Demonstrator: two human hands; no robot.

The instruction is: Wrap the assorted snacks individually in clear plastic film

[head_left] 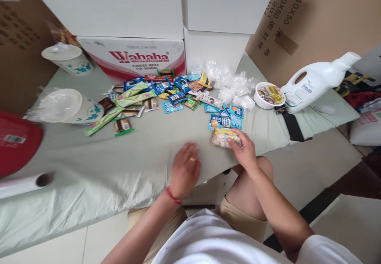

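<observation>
My right hand is closed on a clear-and-yellow wrapped snack pack near the table's front edge, thumb on top. My left hand, with a ring and a red wrist cord, hovers over or rests on the cloth to the left. Its fingers are smeared by motion, and I see nothing in them. Just beyond the pack lie blue snack packets. Farther back is a pile of small wrapped snacks, with long green sticks at its left. Crumpled clear plastic bags lie beside the pile.
A white bowl of wrapped snacks and a white detergent bottle stand at the right. Two paper cups holding clear plastic are at the left. White boxes line the back. A red object and a roll lie far left.
</observation>
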